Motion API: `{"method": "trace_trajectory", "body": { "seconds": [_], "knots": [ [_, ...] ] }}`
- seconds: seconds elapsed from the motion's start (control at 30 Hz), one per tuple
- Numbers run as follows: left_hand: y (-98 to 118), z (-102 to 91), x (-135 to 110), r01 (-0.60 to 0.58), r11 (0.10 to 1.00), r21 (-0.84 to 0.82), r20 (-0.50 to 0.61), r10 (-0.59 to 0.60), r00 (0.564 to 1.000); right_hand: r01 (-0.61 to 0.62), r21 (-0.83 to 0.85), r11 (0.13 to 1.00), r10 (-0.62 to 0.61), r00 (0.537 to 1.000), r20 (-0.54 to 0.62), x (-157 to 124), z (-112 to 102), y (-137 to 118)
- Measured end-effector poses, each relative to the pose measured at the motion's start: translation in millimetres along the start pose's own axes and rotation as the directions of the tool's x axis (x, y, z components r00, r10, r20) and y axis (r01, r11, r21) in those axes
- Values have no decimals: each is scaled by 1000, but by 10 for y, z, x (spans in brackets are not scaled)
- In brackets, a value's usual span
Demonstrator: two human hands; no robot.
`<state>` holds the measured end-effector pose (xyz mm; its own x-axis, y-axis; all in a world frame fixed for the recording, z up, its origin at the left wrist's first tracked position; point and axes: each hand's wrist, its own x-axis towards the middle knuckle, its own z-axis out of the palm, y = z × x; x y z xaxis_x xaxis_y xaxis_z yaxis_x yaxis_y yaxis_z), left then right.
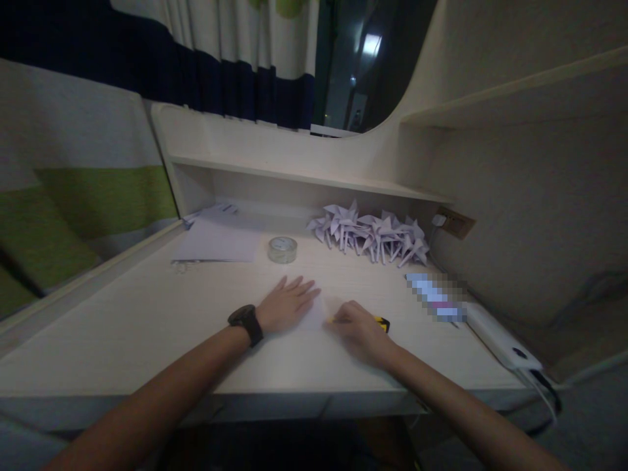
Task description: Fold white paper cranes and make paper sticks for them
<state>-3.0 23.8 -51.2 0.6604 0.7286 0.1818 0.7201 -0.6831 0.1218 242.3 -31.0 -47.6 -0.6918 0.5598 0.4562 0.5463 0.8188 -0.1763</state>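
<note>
My left hand (286, 302) lies flat and open on a small white sheet of paper (314, 315) in the middle of the desk (147, 314). A dark watch sits on that wrist. My right hand (357, 327) is closed around a yellow and black utility knife (381, 322), its tip touching the sheet's right edge.
A roll of clear tape (282, 249) stands behind the hands. A stack of white paper (218, 239) lies at the back left. Several folded paper pinwheels (373, 235) are heaped at the back right. A white power bank (500, 340) with a cable rests by the right wall.
</note>
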Motion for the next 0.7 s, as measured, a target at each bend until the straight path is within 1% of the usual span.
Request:
{"method": "trace_trajectory", "body": {
  "seconds": [0.2,0.3,0.4,0.5,0.7],
  "knots": [
    [12,-8,-12,-10,1000,14,0,10,1000,-7,57,998,12,996,-88,-11,52,22],
    [15,-14,-13,-14,1000,26,-7,14,1000,-24,73,997,29,997,-75,-4,17,-8],
    [14,-6,-11,-20,999,45,-14,20,1000,-72,80,994,76,996,-51,13,-23,-42],
    [11,8,-8,-26,998,61,-18,27,999,-109,72,991,113,992,-64,26,-23,-48],
    [10,2,-15,-36,997,63,-20,37,999,-116,80,990,122,990,-73,46,-14,-32]
  ]
}}
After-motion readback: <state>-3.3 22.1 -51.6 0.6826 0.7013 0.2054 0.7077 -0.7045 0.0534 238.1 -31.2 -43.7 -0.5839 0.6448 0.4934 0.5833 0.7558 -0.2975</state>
